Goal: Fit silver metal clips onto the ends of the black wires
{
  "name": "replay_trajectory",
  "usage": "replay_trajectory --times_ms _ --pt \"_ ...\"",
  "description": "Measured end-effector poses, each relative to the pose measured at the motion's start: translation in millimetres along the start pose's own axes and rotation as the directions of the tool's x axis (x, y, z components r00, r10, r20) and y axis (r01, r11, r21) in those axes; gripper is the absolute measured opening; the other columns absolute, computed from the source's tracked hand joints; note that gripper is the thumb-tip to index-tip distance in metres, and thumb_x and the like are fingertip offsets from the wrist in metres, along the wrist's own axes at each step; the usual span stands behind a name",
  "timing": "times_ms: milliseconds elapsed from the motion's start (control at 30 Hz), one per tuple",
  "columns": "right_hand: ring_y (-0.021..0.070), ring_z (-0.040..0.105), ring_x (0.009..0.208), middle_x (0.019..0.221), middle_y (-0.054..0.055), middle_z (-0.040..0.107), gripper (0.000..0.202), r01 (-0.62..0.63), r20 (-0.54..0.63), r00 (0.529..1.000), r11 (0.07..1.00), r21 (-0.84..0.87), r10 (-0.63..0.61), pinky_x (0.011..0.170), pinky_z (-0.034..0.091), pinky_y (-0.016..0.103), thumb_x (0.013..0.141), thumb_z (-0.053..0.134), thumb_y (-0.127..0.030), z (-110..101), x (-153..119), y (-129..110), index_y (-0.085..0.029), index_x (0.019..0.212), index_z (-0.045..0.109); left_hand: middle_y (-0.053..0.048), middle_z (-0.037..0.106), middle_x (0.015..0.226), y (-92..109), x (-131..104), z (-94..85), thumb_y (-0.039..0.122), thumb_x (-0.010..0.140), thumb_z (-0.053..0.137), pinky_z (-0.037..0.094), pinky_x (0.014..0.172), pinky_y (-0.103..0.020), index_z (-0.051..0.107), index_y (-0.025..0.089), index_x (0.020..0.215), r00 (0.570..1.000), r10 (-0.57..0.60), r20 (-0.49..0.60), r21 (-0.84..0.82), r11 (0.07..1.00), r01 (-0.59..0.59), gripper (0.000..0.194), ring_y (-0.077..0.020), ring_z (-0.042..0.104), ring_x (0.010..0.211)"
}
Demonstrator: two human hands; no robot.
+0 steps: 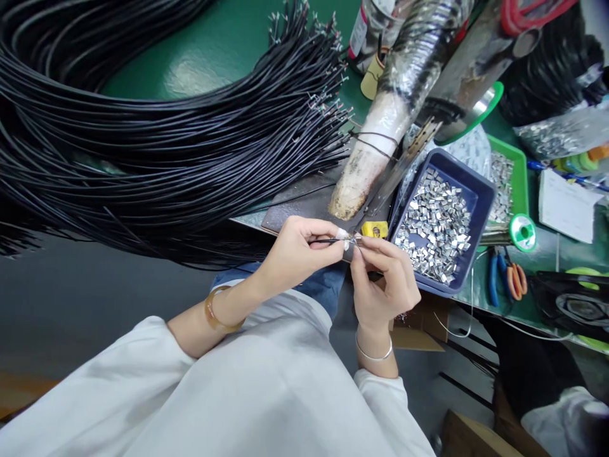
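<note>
Between finger and thumb of my left hand [307, 249] is the end of a black cable [323, 240]. White tape or a cover wraps one of its fingertips. My right hand [385, 273] pinches a small silvery metal connector shell [358, 241] right at the cable's tip. The two hands nearly meet; whether the shell surrounds the wires or only touches them, I cannot tell. Just beyond my fingers sits a yellow block [375, 229]. A blue tray [476, 219] full of small metal shells [435, 222] stands to the right of my right hand.
A big bundle of black cables [200, 152] covers the bench's left side. A white-wrapped duct [366, 152] reaches down toward my hands. Further right are a green tray [521, 184], solder spool [522, 232], blue-handled pliers [493, 279] and orange-handled pliers [516, 281]. A cardboard box [419, 330] is below.
</note>
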State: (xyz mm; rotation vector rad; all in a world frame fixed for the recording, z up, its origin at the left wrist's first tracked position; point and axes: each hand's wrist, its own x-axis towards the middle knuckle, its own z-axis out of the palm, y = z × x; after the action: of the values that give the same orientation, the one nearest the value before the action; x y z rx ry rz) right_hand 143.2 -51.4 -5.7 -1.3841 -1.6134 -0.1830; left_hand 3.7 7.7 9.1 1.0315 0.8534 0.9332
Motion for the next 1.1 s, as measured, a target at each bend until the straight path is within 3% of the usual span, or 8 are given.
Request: replay_trajectory --times_ms 167,433,667,733,833,933,1000,1100 --pt "0.0146 0.075 0.084 0.098 0.001 0.077 0.022 0.016 0.01 1.0 1.0 -0.018 -0.016 0.077 0.064 0.028 0.08 0.075 -0.008 1 0 1 -0.024 0.095 0.069 0.0 0.065 0.063 1 3 0.1 0.015 0.067 0.073 0.041 0.049 -0.016 0.074 0.012 0.068 1.0 0.008 -0.014 0.051 0.999 -0.007 0.003 -0.0065 0.05 0.054" --pt "0.0149 0.075 0.086 0.097 0.001 0.076 0.023 0.044 -0.016 0.999 0.998 -0.035 -0.044 0.077 0.064 0.028 0.079 0.077 -0.007 2 6 -2 -0.024 0.093 0.071 0.001 0.06 0.064 -3 0 -0.6 0.015 0.074 0.069 0.029 0.045 -0.015 0.073 0.011 0.075 0.99 0.138 -0.002 0.156 0.978 -0.136 0.005 -0.0035 0.038 0.052" --pt "0.0147 0.075 0.084 0.099 0.003 0.077 0.018 0.097 0.019 0.995 0.995 -0.024 -0.096 0.071 0.062 0.026 0.083 0.073 -0.014 0 -4 1 -0.024 0.094 0.064 0.004 0.052 0.057 0 1 -3.1 0.013 0.073 0.068 0.024 0.042 -0.017 0.072 0.012 0.071 0.998 0.047 0.036 0.108 0.993 -0.05 0.004 -0.0033 0.031 0.048" --pt "0.0148 0.075 0.084 0.097 0.002 0.077 0.018 0.074 0.013 0.997 0.997 0.002 -0.074 0.073 0.063 0.027 0.084 0.072 -0.013 -1 -4 2 -0.024 0.095 0.063 0.006 0.045 0.053 2 0 -3.5 0.013 0.072 0.069 0.024 0.042 -0.017 0.07 0.013 0.07 0.998 0.029 0.052 0.1 0.994 -0.034 0.002 -0.0034 0.028 0.047" --pt "0.015 0.074 0.086 0.094 0.001 0.075 0.014 -0.075 0.059 0.996 0.992 0.101 0.069 0.073 0.062 0.028 0.087 0.067 -0.012 -4 0 2 -0.023 0.095 0.064 0.008 0.035 0.051 1 -2 -4.4 0.014 0.072 0.069 0.024 0.043 -0.018 0.067 0.013 0.07 0.996 -0.004 0.089 0.076 0.997 -0.003 0.004 -0.0038 0.026 0.047" --pt "0.0131 0.069 0.081 0.086 -0.001 0.07 0.015 -0.146 0.074 0.988 0.984 0.099 0.139 0.067 0.058 0.025 0.088 0.068 -0.012 -11 4 0 -0.024 0.096 0.069 0.006 0.041 0.054 -2 -6 -5.0 0.015 0.075 0.067 0.027 0.046 -0.017 0.064 0.013 0.07 0.991 -0.018 0.133 0.064 0.998 0.009 0.006 -0.0042 0.032 0.05" --pt "0.0104 0.065 0.075 0.082 -0.002 0.066 0.02 -0.103 0.071 0.992 0.994 0.025 0.101 0.065 0.055 0.023 0.086 0.07 -0.012 -15 5 -4 -0.026 0.1 0.072 0.004 0.048 0.058 -5 -10 -4.9 0.015 0.077 0.066 0.034 0.05 -0.017 0.064 0.013 0.07 0.991 0.005 0.134 0.094 0.995 -0.018 0.008 -0.0051 0.039 0.052" --pt "0.0087 0.063 0.07 0.081 -0.003 0.066 0.021 -0.016 0.162 0.987 0.998 -0.054 0.025 0.066 0.053 0.021 0.086 0.072 -0.013 -18 5 -10 -0.027 0.1 0.071 0.001 0.056 0.063 -9 -14 -4.5 0.018 0.079 0.065 0.042 0.055 -0.018 0.065 0.013 0.073 0.99 0.06 0.124 0.164 0.983 -0.08 0.008 -0.0074 0.048 0.056"
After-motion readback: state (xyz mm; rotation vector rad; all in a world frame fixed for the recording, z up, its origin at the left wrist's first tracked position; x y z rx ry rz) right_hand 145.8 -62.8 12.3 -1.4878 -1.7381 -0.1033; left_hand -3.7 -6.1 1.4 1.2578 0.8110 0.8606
